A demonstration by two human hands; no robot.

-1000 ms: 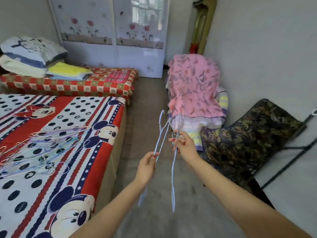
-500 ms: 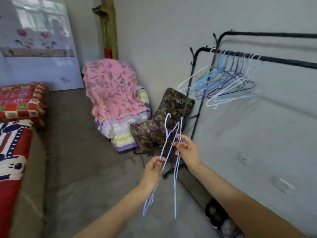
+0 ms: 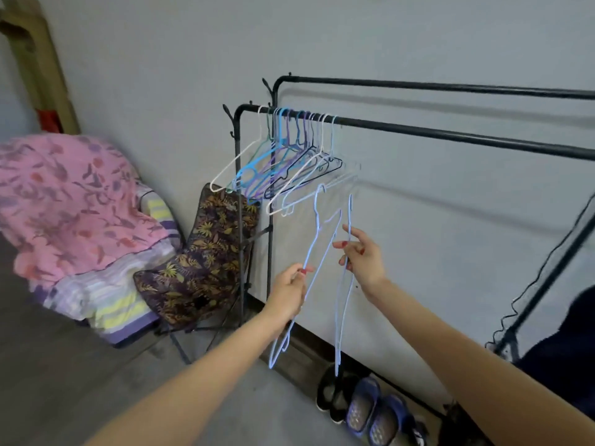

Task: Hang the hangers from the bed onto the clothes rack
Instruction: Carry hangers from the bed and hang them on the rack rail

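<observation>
Nearest, at 6 o'clock on the floor, slippers (image 3: 363, 410) lie by the foot of the clothes rack (image 3: 418, 132). Above them the two hands are raised side by side, each with a pale blue wire hanger standing on end, long axis near vertical. The left hand (image 3: 288, 292) pinches the left hanger (image 3: 317, 249) partway down its wire between thumb and fingers (image 3: 304, 271); its hook is up at 12 o'clock from the grip, its far end trailing down toward 6. The right hand (image 3: 362, 257) has the right hanger (image 3: 344, 300) pinched loosely, with some fingers (image 3: 349, 230) spread; that wire runs up past them toward 12 and hangs down well below.

The front rail lies up at 12 to 1 o'clock from both hands. The right hand looks nearer to it. I judge either hanger must be lifted and turned hook-first over the rail, just right of the bunch of hung hangers (image 3: 283, 165).

Farther off, at 9 o'clock, a pink cloth (image 3: 64, 201) covers a pile.
</observation>
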